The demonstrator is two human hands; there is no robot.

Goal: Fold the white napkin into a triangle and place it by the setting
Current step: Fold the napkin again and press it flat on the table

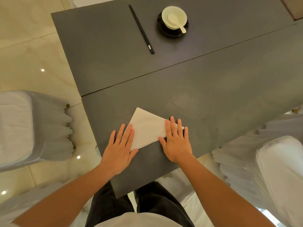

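White napkin (148,128), soft triangle on matte grey table (213,95), pressed under flat left hand (118,149) and right hand (177,145), no grip.

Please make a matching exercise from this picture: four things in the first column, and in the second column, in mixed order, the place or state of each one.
Things
1. napkin
2. chopsticks
3. spoon
4. left hand

Places or states
A. lying in the white bowl
B. flat, fingers on the napkin's left corner
C. folded in a triangle, near the table's front edge
D. lying left of the bowl, apart from it

Pairs: 1-C, 2-D, 3-A, 4-B
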